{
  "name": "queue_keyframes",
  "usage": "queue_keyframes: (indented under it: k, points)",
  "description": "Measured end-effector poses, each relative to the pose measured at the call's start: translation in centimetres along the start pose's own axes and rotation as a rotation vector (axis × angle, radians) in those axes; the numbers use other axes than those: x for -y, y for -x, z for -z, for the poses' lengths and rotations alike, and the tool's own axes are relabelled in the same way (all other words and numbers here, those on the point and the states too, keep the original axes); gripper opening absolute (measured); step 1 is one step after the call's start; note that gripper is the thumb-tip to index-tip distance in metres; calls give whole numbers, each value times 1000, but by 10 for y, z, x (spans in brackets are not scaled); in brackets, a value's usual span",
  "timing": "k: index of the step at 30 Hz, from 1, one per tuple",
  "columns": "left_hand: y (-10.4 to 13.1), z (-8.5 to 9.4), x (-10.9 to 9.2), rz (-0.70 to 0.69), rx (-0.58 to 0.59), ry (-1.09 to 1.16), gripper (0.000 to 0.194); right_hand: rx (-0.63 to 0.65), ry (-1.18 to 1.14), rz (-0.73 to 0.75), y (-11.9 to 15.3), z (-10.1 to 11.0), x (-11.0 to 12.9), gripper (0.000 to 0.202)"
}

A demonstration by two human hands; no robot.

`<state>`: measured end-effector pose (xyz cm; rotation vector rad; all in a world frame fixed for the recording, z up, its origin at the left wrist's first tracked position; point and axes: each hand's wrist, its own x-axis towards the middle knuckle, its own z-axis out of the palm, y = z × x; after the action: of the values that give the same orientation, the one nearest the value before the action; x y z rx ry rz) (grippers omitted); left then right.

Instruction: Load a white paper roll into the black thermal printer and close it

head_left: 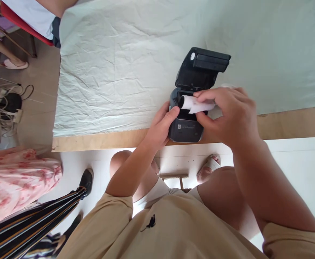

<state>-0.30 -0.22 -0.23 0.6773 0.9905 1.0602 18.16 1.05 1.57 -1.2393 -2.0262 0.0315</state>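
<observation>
A black portable printer [186, 131] rests at the table's front edge with its lid [203, 66] raised. My left hand [163, 120] grips the printer's left side, its thumb by the opening. Over the paper bay, my right hand [230, 111] pinches a small white paper roll [196, 104] between thumb and fingers. The roll lies crosswise over the bay, its dark core end pointing left and a loose flap of paper hanging down. I cannot tell whether it is fully inside. Something pale and round [227, 85] shows partly behind my right hand; its kind is hidden.
A pale green cloth [119, 72] covers the table, leaving a bare wooden edge [98, 141] at the front. People sit or stand at the left; striped trousers [52, 212] and a pink floral garment [19, 180] show. Tangled cables [5, 109] lie on the floor there.
</observation>
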Motion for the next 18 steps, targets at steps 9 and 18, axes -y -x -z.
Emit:
queue_keyframes:
  k: [9,18]
  points:
    - [1,0,-1,-66,37,14,57,23,-110,64,5,5,1,24]
    - [7,4,-4,-33,41,-83,99,-156,-143,-14,4,8,-4,12]
